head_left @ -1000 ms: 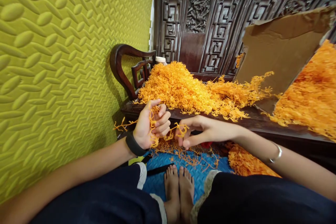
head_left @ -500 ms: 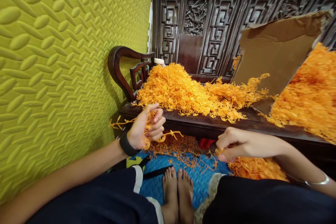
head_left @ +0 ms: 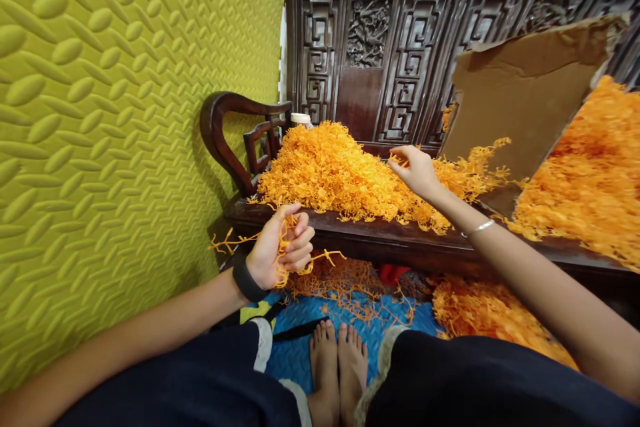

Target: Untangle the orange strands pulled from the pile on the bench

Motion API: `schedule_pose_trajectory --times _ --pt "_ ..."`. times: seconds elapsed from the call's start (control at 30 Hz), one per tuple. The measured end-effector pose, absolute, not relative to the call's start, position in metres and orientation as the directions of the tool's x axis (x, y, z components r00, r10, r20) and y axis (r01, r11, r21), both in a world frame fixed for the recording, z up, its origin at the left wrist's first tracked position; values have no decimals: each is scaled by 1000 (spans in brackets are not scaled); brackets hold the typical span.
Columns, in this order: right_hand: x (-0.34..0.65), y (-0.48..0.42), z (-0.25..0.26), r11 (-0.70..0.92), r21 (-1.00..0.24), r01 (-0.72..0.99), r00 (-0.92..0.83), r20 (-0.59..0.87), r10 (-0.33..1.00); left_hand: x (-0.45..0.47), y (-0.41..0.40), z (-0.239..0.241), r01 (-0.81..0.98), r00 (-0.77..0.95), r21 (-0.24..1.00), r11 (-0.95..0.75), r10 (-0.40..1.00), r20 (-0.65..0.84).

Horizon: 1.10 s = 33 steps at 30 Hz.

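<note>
My left hand (head_left: 285,247) is closed around a bunch of thin orange plastic sprigs (head_left: 327,255), whose branching ends stick out on both sides of the fist. My right hand (head_left: 414,170) reaches over the big heap of orange plastic pieces (head_left: 325,170) on the bench. Its thumb and forefinger curl toward each other in a loose pinch at the heap's upper right. Orange shows between those fingertips, but whether it is a held piece or the heap behind I cannot tell.
The dark carved wooden bench (head_left: 370,233) has a curved armrest (head_left: 213,127) by the yellow padded wall (head_left: 100,147). A cardboard sheet (head_left: 520,100) stands before another orange heap (head_left: 595,173). A white-lidded container (head_left: 301,119) sits behind. Loose orange strands (head_left: 360,303) lie on the blue mat (head_left: 295,340).
My right hand has risen from in front of the bench edge to the top of the orange heap. My left hand keeps its hold on the sprigs, almost still.
</note>
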State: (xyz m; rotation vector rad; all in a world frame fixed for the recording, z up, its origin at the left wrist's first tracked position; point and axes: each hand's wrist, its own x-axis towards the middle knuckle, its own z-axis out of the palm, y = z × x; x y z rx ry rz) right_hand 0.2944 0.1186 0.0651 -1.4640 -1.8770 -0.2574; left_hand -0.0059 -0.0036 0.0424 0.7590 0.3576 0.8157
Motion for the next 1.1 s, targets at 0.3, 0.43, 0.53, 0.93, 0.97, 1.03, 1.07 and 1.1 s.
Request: schedule_pose_trajectory --times 0.3,0.43,0.53,0.93,0.97,1.03,1.07,1.1 --pt "265 105 88 450 -373 811 -290 411 864 -3 -7 48 -547 639 722 423 768 34" --pt "228 60 104 593 -509 624 -433 407 805 -1 -7 47 -564 628 721 404 776 56" --pt "201 18 113 594 -679 431 -611 265 746 -2 -7 49 -580 612 716 387 788 70" --pt "164 -28 54 492 -659 570 -767 -212 605 -8 -16 68 -649 544 693 314 828 134" --pt "160 -26 47 394 -742 542 -716 -163 679 -7 -16 68 -649 545 695 309 827 141" --pt "153 -25 37 213 -897 388 -643 -98 760 -6 -16 67 -646 549 701 301 822 153" --pt "150 -26 35 147 -945 292 -631 -75 772 -6 -16 66 -645 553 703 300 818 157" --pt "149 -28 34 100 -973 210 -631 -57 774 -6 -16 65 -642 559 704 304 814 158"
